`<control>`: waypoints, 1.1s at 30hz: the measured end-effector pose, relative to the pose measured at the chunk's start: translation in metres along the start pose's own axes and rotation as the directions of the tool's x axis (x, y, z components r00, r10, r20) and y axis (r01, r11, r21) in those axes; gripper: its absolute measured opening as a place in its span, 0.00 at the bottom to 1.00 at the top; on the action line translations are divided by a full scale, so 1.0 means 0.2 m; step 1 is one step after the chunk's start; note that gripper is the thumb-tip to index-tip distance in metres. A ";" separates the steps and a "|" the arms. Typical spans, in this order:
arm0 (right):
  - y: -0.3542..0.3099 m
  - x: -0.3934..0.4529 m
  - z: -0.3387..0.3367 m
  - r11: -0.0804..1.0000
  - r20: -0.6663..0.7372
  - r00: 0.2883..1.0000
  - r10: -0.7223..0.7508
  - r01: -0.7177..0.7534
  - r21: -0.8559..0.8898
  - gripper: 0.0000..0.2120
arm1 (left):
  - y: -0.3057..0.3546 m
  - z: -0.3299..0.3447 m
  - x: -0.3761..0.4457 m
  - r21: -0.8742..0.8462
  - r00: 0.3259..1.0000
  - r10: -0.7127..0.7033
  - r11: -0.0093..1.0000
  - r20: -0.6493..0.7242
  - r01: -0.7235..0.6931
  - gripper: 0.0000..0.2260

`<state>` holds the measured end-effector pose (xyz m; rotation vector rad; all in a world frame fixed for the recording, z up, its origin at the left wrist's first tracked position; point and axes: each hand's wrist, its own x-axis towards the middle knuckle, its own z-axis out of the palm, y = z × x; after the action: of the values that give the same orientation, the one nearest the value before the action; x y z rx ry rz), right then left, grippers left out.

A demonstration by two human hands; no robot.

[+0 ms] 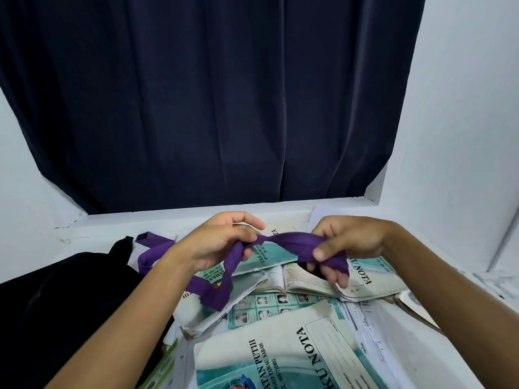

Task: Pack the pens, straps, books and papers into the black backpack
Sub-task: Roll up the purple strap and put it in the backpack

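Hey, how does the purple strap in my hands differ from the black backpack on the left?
The purple strap is a narrow band, twisted and lifted off the books; the black backpack is a broad dark mass that lies at the left edge. The strap is gripped by the left hand and the right hand; neither hand touches the backpack. Both look like soft fabric.

A dark navy curtain [207, 94] is hanging above the white ledge [196, 213], with pale walls [463, 108] flanking the curtain on both sides.
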<state>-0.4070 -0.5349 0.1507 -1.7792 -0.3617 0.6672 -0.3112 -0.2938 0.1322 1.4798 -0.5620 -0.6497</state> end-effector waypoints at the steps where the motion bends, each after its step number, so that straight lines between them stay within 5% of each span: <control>1: 0.00 -0.01 0.00 0.994 0.014 0.997 -0.070 0.068 0.086 0.13 | -0.02 0.00 0.00 -0.038 0.999 -0.018 0.999 0.035 0.019 0.09; 4: -0.01 0.02 0.00 0.928 -0.122 0.963 -0.239 0.263 0.263 0.16 | -0.12 0.04 0.05 -0.055 0.999 -0.030 0.998 0.030 0.032 0.08; 6: -0.04 0.05 0.01 0.871 -0.260 0.926 -0.273 0.353 0.342 0.19 | -0.18 0.11 0.09 -0.051 0.985 0.076 0.995 -0.152 -0.085 0.08; 9: -0.10 0.08 0.04 0.782 -0.404 0.883 -0.239 0.421 0.458 0.16 | -0.18 0.19 0.12 -0.038 0.862 0.318 0.932 -0.395 -0.362 0.06; 10: -0.13 0.08 0.05 0.755 -0.447 0.868 -0.215 0.438 0.488 0.13 | -0.18 0.20 0.11 0.036 0.817 0.415 0.898 -0.400 -0.439 0.02; 13: -0.23 0.08 0.07 0.686 -0.523 0.829 -0.197 0.498 0.530 0.14 | -0.21 0.22 0.13 0.310 0.776 0.576 0.810 -0.258 -0.498 0.19; 17: -0.33 0.07 0.06 0.678 -0.578 0.784 -0.228 0.554 0.484 0.12 | -0.30 0.20 0.19 -0.016 0.931 0.285 0.955 -0.227 -0.296 0.18; 19: -0.36 0.07 0.05 0.669 -0.606 0.764 -0.219 0.570 0.477 0.12 | -0.35 0.09 0.22 -0.205 0.999 0.036 0.978 0.006 -0.034 0.15; 22: -0.38 0.06 0.05 0.627 -0.625 0.746 -0.231 0.605 0.491 0.12 | -0.45 -0.11 0.27 -0.272 0.949 -0.188 0.927 0.254 0.257 0.18; 25: -0.41 0.06 0.07 0.611 -0.641 0.729 -0.241 0.627 0.483 0.12 | -0.53 -0.23 0.32 -0.173 0.930 -0.364 0.921 -0.052 0.350 0.15; 27: -0.43 0.06 0.07 0.620 -0.655 0.717 -0.239 0.632 0.465 0.12 | -0.51 -0.25 0.36 -0.015 0.838 -0.246 0.962 -0.487 0.273 0.13; 29: -0.44 0.07 0.07 0.621 -0.664 0.708 -0.240 0.638 0.455 0.11 | -0.43 -0.21 0.40 0.029 0.565 -0.004 0.998 -0.825 0.050 0.10; 31: -0.47 0.08 0.07 0.617 -0.664 0.706 -0.247 0.643 0.454 0.12 | -0.28 -0.03 0.35 0.163 0.504 0.305 0.938 -0.808 -0.306 0.07; 33: -0.51 0.10 0.08 0.609 -0.657 0.708 -0.259 0.648 0.457 0.12 | -0.14 0.18 0.27 0.412 0.465 0.649 0.751 -0.602 -0.516 0.11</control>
<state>-0.3910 -0.4799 0.2392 -1.0104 -0.1592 -0.1302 -0.2988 -0.3568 0.1018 1.4245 -0.4558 0.5684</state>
